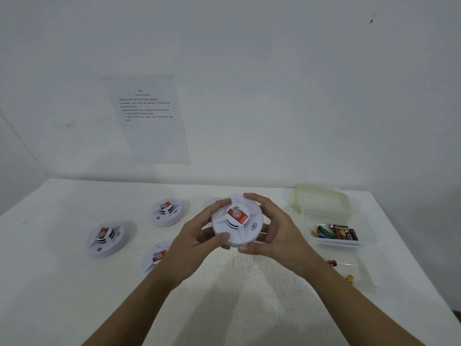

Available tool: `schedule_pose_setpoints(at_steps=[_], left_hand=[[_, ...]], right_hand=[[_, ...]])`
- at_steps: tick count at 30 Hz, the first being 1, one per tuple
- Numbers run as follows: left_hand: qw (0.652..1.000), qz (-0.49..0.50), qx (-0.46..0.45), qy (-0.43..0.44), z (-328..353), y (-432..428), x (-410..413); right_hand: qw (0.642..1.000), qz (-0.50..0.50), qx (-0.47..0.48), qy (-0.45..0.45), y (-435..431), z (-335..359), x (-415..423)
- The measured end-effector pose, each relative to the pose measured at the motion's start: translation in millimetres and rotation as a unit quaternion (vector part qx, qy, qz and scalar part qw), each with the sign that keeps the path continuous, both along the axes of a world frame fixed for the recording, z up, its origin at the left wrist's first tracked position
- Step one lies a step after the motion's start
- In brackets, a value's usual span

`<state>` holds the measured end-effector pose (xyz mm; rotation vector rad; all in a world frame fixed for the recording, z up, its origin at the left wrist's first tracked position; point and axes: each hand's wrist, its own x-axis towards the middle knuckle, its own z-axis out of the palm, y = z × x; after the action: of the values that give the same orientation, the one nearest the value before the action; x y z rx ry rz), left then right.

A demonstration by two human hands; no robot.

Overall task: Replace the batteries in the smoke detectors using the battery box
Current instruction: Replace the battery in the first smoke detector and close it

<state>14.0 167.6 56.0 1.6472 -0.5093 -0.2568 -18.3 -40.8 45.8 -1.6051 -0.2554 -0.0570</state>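
Hands point(199, 236) point(272, 233) grip smoke detector point(237, 221) above table point(237, 295).

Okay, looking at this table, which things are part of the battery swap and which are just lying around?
Part of the job:
held smoke detector, gripped by left hand and right hand
far-left detector
back detector
near detector
battery box
loose batteries

Just lying about:
green-rimmed lid
printed sheet on the wall

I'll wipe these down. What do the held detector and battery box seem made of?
The detector looks like matte white moulded plastic, given its ribs and slots. The battery box is probably clear glossy plastic; batteries show through its wall.
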Motion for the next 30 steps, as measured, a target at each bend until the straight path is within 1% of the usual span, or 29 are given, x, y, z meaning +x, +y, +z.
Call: schedule_pose_setpoints(at_steps=[16,24,30], left_hand=[[1.0,-0.001,-0.006,0.0,-9,-4,9],[0.999,-0.014,-0.011,0.04,-27,2,2],[0.999,0.001,-0.005,0.048,-48,8,-9]], right_hand=[[0.999,-0.03,-0.015,0.005,-5,-6,4],[0.998,-0.057,-0.016,0.025,5,-34,-9],[0.997,-0.065,-0.013,0.036,16,-58,-16]])
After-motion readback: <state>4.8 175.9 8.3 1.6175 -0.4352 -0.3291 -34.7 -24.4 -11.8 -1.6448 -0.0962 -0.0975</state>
